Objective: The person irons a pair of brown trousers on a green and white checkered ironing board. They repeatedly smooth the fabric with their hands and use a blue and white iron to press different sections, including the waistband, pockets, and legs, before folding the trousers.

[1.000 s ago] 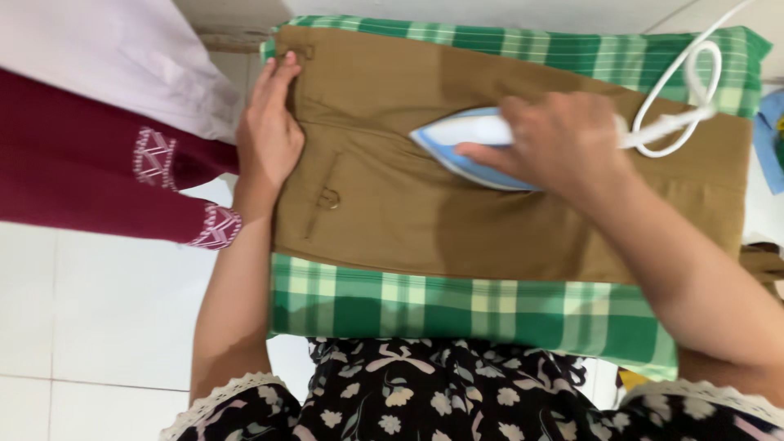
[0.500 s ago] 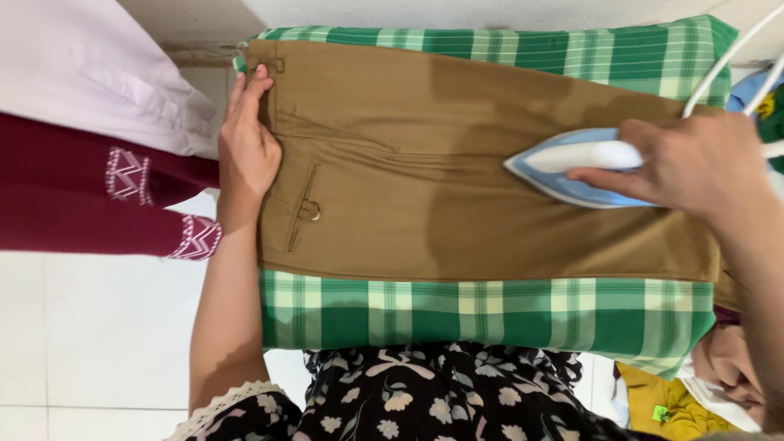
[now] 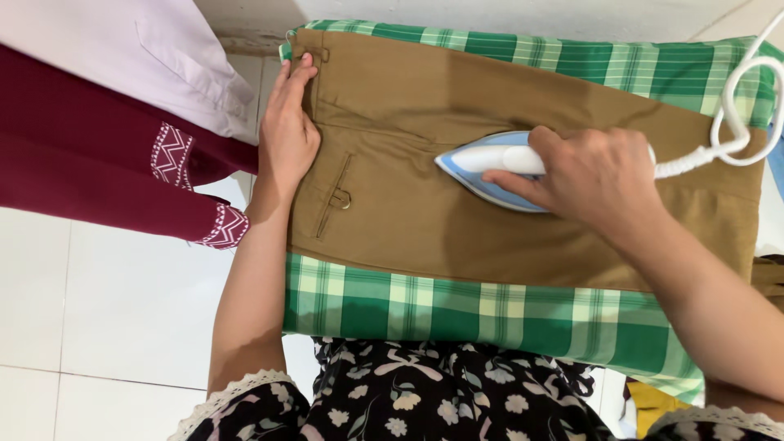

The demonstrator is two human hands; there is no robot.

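The right hand (image 3: 592, 175) is wrapped closed around the handle of a white and blue steam iron (image 3: 490, 167), whose soleplate rests flat on a pair of tan trousers (image 3: 506, 155), nose pointing toward the waistband. The trousers lie spread over a green plaid cloth (image 3: 482, 306) covering the worktop. The left hand (image 3: 290, 135) lies open and flat on the waistband edge, fingers extended, pinning the fabric without gripping anything. The iron looks rigid and fairly heavy, with a hot base, so the handle on top is the only sensible place to take it; its white cord (image 3: 735, 114) loops off to the right and could drag. The trousers are soft, limp cloth, likely to shift or crease unless held taut at the waistband. A maroon garment (image 3: 98, 163) with white zigzag trim hangs just beside the left hand.
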